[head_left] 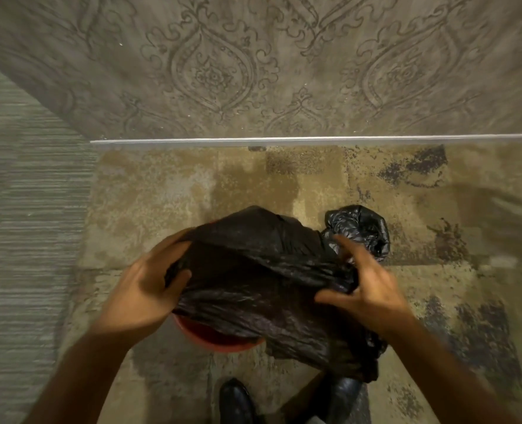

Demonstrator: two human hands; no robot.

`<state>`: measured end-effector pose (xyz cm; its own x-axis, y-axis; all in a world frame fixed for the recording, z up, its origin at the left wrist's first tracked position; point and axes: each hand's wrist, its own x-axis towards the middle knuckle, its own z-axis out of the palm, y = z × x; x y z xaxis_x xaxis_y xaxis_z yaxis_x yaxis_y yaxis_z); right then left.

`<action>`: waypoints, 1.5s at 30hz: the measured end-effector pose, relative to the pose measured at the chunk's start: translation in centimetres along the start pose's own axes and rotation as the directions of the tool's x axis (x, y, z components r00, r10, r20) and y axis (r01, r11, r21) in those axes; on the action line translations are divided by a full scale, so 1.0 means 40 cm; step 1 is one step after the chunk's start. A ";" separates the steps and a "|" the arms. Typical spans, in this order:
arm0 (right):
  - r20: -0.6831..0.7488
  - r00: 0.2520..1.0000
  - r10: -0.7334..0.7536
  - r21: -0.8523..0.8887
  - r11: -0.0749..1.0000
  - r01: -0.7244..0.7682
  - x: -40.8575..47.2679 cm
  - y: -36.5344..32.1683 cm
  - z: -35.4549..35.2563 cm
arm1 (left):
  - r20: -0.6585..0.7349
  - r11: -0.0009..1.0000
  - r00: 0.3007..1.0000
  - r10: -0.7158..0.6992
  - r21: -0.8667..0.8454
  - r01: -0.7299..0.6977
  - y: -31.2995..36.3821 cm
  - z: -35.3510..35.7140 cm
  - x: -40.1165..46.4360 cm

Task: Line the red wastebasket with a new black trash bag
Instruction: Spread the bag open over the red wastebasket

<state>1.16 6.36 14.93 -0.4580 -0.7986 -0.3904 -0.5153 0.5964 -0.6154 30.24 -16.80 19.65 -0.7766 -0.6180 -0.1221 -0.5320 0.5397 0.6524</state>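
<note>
A black trash bag (pixel 262 280) is spread over the red wastebasket (pixel 214 339), of which only the near rim shows beneath it. My left hand (pixel 148 286) grips the bag's left edge. On the bag's right edge sits my right hand (pixel 367 289), thumb pinching the plastic and fingers partly spread. The bag's loose end hangs down at the lower right. A second black bag, bunched into a ball (pixel 360 229), lies on the floor just behind my right hand.
The wastebasket stands on mottled tan carpet close to a patterned grey wall with a pale baseboard (pixel 315 140). Grey striped carpet runs along the left. My two dark shoes (pixel 238 402) are at the bottom edge, just in front of the basket.
</note>
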 end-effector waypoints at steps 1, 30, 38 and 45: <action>0.075 0.997 0.024 -0.055 0.998 -0.020 -0.005 0.000 0.029 | 0.001 0.999 0.999 -0.041 0.009 0.041 -0.006 0.002 -0.017; 0.202 0.978 -0.043 0.044 0.998 0.035 -0.037 -0.120 0.333 | 0.070 0.689 0.692 -0.719 0.202 0.696 -0.189 -0.052 -0.368; -0.355 0.879 -0.319 -0.192 0.945 0.265 -0.008 -0.098 0.254 | -0.044 0.820 0.859 -0.511 -0.324 0.471 -0.276 0.058 -0.215; 0.097 0.947 -0.305 -0.412 0.854 0.317 0.103 -0.008 0.262 | 0.068 0.828 0.891 -0.449 -0.343 0.443 -0.424 0.138 -0.061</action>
<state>7.03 2.01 6.34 -0.2069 -0.9463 -0.2485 -0.8841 0.2896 -0.3668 39.30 -21.26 4.75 -0.4761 -0.7542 -0.4522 -0.6689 -0.0232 0.7430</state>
